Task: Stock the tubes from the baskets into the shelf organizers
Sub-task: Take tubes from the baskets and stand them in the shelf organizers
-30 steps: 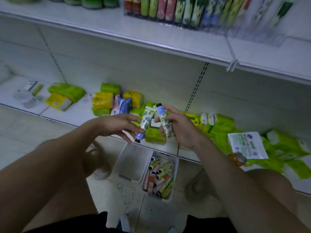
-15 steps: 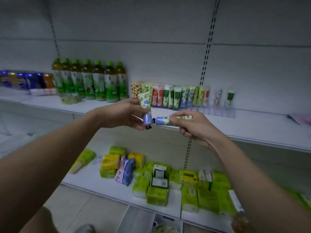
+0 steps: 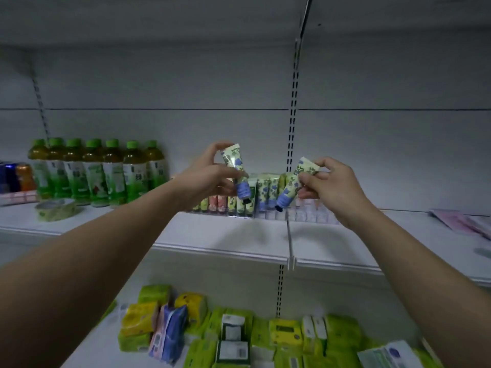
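A white metal shelf point(image 3: 228, 235) runs across the scene at mid height, with a pale back panel and dark slotted uprights behind it. Below it, nearer, a lower shelf carries a heap of yellow-green soft tissue packs point(image 3: 287, 338), with one blue and pink pack among them. On the far left of the upper shelf stands a row of green-capped tea bottles point(image 3: 95, 173), with a flat roll of green tape point(image 3: 55, 209) lying just in front of them. Far back at the middle of the shelf sits a clear plastic shelf organizer point(image 3: 305, 215); its left slots hold upright tubes in pink, yellow and green prints, while its right slots look bare.

Both bare forearms reach up from the near corners toward the organizer. The left hand point(image 3: 210, 179) grips a green floral tube with a blue cap point(image 3: 235, 170), held cap-down and slightly tilted, just above the filled slots. The right hand point(image 3: 329, 184) pinches a second green floral tube with a blue cap point(image 3: 293, 181) by its crimped end, cap slanting down and to the left, over the organizer's middle.
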`<act>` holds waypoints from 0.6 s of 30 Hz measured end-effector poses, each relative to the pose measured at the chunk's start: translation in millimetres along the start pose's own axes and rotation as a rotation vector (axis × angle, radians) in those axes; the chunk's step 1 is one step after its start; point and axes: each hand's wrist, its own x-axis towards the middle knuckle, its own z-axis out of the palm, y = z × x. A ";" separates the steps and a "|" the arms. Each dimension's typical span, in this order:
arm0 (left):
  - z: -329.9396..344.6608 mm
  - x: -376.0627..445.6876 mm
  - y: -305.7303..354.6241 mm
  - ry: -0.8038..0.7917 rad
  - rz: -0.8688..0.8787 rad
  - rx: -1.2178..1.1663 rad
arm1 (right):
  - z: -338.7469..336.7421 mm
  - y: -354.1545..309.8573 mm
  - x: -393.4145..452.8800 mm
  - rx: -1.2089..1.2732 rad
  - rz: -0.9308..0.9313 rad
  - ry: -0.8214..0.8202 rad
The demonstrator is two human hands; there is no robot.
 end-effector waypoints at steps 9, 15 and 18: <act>18.0 87.9 -16.9 0.002 0.069 0.144 | -6.2 29.6 79.5 -0.292 -0.117 0.075; 5.3 121.8 -38.5 0.028 0.083 0.228 | 17.1 65.2 105.2 -0.395 -0.161 0.145; 0.8 135.0 -46.2 0.014 0.075 0.294 | 28.2 77.9 115.7 -0.457 -0.149 0.149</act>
